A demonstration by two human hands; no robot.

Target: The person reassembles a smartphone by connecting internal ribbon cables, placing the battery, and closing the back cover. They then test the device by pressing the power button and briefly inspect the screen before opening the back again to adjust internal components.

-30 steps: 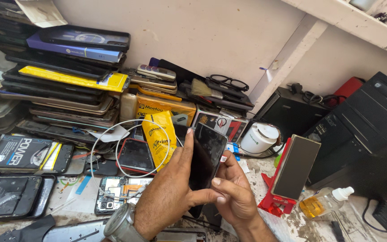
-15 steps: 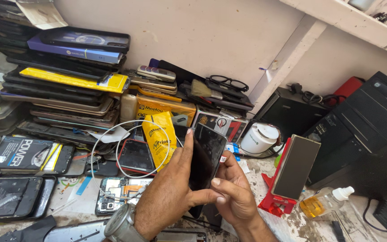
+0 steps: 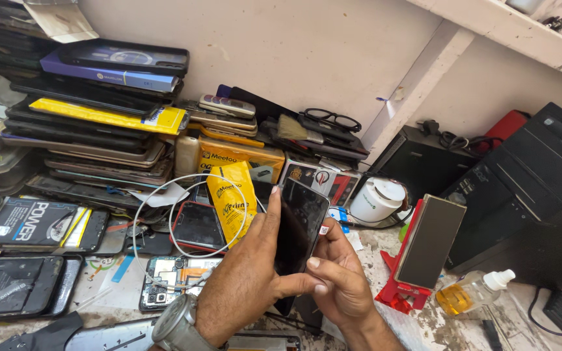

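Almost nothing has changed over the last sec: your grip on the smartphone (image 3: 299, 231) reads the same, same tilt, same spot above the bench, and the camera view has barely shifted. So the work is holding steady on the phone, not moving to another item.

Your left hand (image 3: 245, 286) is closed around the phone's left edge and back, thumb running up along the side, wristwatch (image 3: 177, 328) at the bottom of the frame. Your right hand (image 3: 339, 279) is curled on the lower right edge, thumb pressed across the dark glass near the bottom, fingers behind. Both hands are gripping it — neither is open. The phone stands nearly upright, leaning a bit to the right, screen dark and facing you, lifted off the workbench (image 3: 118, 283), between the two hands.

Around it: a yellow pouch (image 3: 231, 198) just behind the phone's top left, a loop of white cable (image 3: 164, 195) to the left over a red-framed phone (image 3: 195, 225), and an opened handset showing its circuit board (image 3: 167, 281) near your left wrist. To the right sit a white tub (image 3: 375, 200), a tan panel propped on a red stand (image 3: 427, 242), and a small bottle of amber liquid (image 3: 473, 292). Stacked tablets and boxes (image 3: 99, 123) fill the back left; spectacles (image 3: 333, 119) lie on the pile at centre.
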